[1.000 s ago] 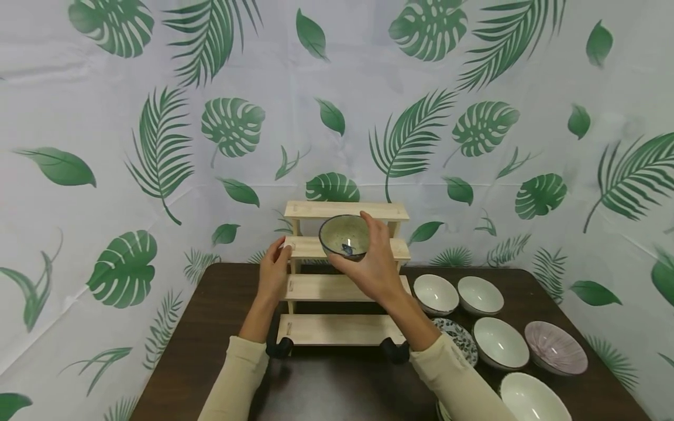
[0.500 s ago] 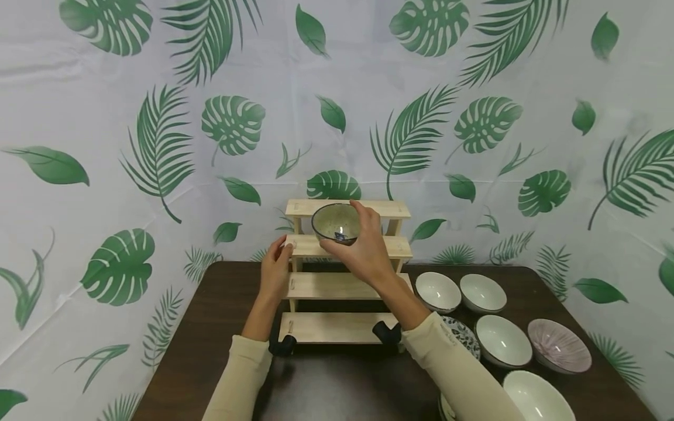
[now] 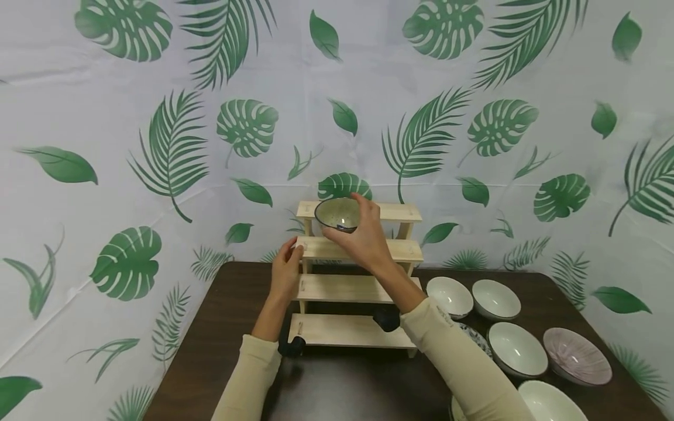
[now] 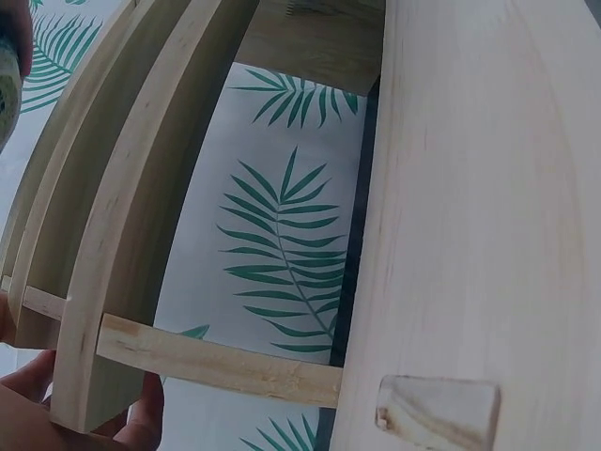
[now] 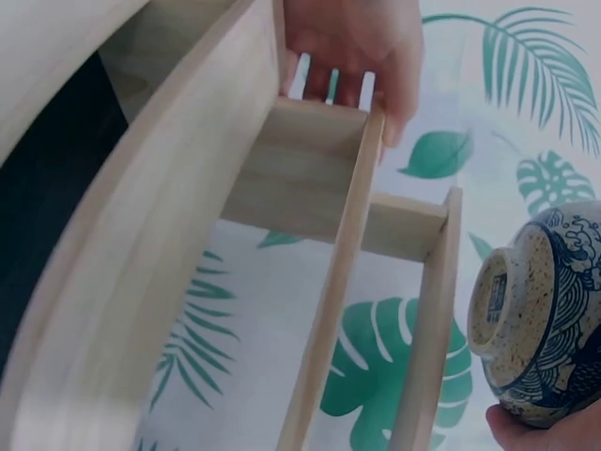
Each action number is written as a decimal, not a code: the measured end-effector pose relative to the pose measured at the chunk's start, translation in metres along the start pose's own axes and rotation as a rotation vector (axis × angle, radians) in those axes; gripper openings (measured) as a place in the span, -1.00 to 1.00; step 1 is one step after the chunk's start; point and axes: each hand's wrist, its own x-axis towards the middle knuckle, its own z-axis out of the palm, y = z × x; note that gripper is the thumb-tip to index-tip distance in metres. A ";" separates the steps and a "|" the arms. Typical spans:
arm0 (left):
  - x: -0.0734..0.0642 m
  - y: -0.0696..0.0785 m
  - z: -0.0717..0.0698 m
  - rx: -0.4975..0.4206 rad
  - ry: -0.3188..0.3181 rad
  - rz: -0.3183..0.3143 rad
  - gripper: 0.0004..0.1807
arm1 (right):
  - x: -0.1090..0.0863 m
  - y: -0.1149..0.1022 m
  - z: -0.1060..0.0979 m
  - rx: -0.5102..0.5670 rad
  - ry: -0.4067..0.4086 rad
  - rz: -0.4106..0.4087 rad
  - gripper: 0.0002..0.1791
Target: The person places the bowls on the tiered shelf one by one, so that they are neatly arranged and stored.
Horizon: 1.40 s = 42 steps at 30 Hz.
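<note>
My right hand [image 3: 365, 237] pinches a small bowl [image 3: 335, 215] by its side, thumb low and fingers at the rim. Speckled green-grey inside, the bowl shows a blue-and-white wave pattern and a bare foot ring on its outside [image 5: 556, 315] in the right wrist view. It overlaps the left half of the top step of a pale wooden tiered stand [image 3: 347, 331] in the head view. At the stand's left side, my left hand [image 3: 286, 270] grips the end of the second step from the top; in the left wrist view its fingers [image 4: 146, 413] wrap that board's end.
Several bowls stand on the dark table [image 3: 195, 351] to the right, among them white ones [image 3: 449, 296] and a pinkish ribbed one [image 3: 577, 355]. A blue-patterned dish [image 3: 476, 338] is partly hidden by my right sleeve. Behind the stand hangs a leaf-print cloth [image 3: 295, 70].
My right hand has carried the bowl upward and to the left relative to the stand, toward the top step's height. The left hand keeps its place on the stand. The head view has shifted slightly.
</note>
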 end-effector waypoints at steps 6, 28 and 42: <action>-0.001 -0.001 0.002 -0.031 -0.017 -0.008 -0.41 | 0.017 0.001 0.005 -0.015 0.005 0.002 0.12; -0.002 -0.004 -0.012 0.015 0.017 0.009 -0.44 | 0.057 -0.002 0.043 -0.005 0.008 -0.005 0.13; 0.004 -0.007 -0.003 -0.007 0.025 0.020 -0.45 | 0.070 -0.001 0.045 -0.056 0.000 0.025 0.14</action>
